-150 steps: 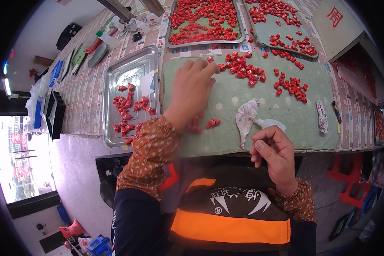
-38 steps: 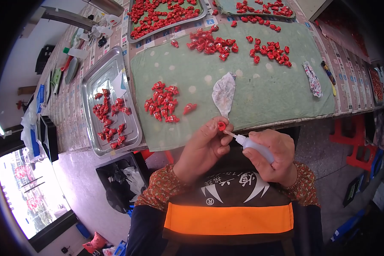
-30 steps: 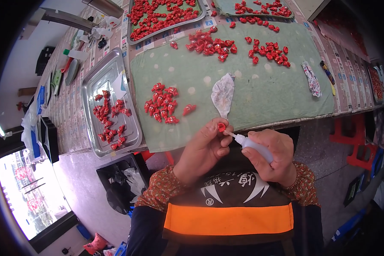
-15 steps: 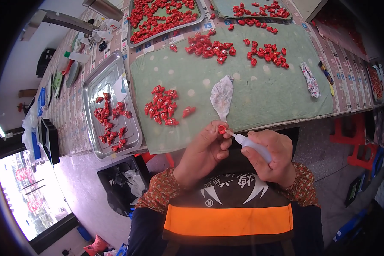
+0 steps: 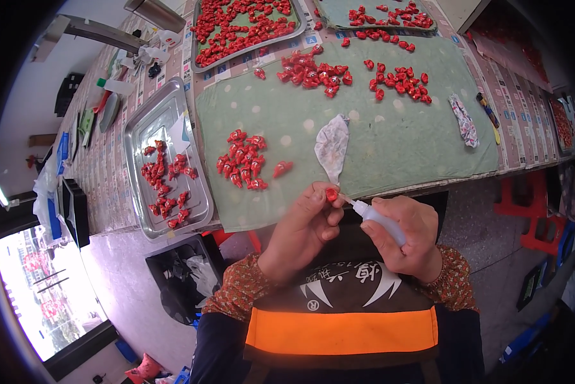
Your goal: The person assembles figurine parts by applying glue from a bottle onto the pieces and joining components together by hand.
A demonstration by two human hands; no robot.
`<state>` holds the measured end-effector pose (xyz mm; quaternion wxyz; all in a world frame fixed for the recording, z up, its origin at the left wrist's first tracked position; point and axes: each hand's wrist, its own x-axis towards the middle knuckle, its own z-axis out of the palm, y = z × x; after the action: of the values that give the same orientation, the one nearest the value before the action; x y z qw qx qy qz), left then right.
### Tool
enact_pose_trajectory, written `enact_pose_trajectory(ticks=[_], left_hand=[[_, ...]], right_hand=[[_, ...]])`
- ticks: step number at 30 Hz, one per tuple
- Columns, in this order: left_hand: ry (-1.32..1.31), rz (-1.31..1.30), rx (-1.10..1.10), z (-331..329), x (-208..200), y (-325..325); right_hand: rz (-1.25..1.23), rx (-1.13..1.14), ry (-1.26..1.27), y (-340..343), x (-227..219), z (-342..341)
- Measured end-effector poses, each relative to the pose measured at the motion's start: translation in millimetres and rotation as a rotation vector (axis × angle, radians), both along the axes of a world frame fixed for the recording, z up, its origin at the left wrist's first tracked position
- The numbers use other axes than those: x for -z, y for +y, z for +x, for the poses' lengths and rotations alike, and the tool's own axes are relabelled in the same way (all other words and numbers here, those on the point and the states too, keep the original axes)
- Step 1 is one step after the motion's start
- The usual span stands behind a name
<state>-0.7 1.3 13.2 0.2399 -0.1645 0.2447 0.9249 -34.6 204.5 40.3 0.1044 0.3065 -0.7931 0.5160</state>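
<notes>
My left hand [image 5: 303,224] pinches a small red figure-like piece [image 5: 331,194] between thumb and fingers, just off the table's front edge. In my right hand [image 5: 408,233] is a small translucent squeeze bottle [image 5: 386,225], its thin nozzle pointing left at the red piece. The tip is very close to the piece; whether they touch I cannot tell. Beyond my left hand a crumpled white cloth [image 5: 332,146] lies on the green dotted cloth [image 5: 402,144]. Similar red pieces are heaped at the left [image 5: 242,160], with others at the back [image 5: 310,69] and back right [image 5: 402,83].
A metal tray [image 5: 200,205] with several red pieces stands at the left. Another tray [image 5: 300,25] full of them is at the back. A folded patterned cloth [image 5: 464,121] and a yellow-and-black tool [image 5: 489,110] lie at the right. Below the table are a black bin [image 5: 179,281] and red stools [image 5: 543,230].
Both hands stay almost in place. The red piece has turned or shifted very slightly in my left fingers.
</notes>
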Motion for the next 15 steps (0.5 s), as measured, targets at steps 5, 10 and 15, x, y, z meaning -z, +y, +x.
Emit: enact_pose_trajectory(ticks=[5,10,15], left_hand=[[0.028,-0.092,-0.038,0.2,-2.5,-0.3],[0.043,-0.190,-0.084,-1.8,-4.0,-0.5],[0.099,-0.256,-0.096,-2.4,-7.2,-1.2]], right_hand=[[-0.009,-0.001,0.016,0.2,0.4,0.8],[0.004,-0.008,0.001,0.6,1.4,1.8],[0.014,-0.013,-0.001,1.5,-3.1,1.6]])
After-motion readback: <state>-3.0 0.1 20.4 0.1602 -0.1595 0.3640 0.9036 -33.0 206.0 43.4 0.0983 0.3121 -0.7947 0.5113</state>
